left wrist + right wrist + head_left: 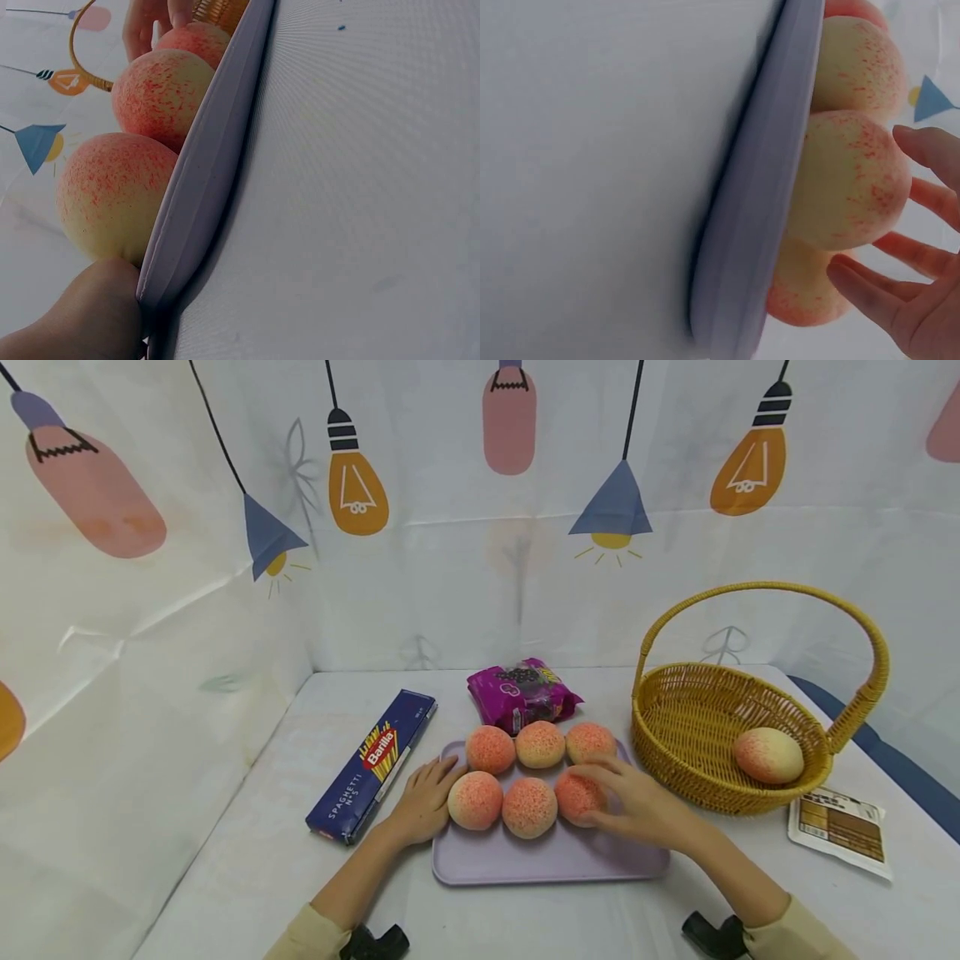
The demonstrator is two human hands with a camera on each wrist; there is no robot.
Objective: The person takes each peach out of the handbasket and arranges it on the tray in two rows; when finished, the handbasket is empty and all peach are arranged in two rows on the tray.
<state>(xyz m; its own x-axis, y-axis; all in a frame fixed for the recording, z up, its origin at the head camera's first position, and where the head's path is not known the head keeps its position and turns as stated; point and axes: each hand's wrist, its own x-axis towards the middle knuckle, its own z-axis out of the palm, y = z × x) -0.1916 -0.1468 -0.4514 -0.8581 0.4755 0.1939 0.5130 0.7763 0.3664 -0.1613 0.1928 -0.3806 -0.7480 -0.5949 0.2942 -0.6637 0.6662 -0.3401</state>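
Observation:
Several toy peaches stand in two rows on a lilac tray (517, 864). My right hand (637, 802) is at the front-right peach (576, 797), its thumb and fingers spread around it. In the right wrist view the fingers (926, 255) are loosely bent close to a peach (851, 184); whether they press on it I cannot tell. At the tray's left edge rests my left hand (423, 802), beside the front-left peach (476, 800). Its fingertips are near the back-left peach (491, 749). Most of that hand is out of the left wrist view.
Right of the tray stands a wicker basket (663, 760) with a tall handle and one peach (768, 756) inside. A brown-and-white packet (840, 831) lies before it. Behind the tray is a purple snack bag (521, 693); to the left lies a blue spaghetti box (371, 768).

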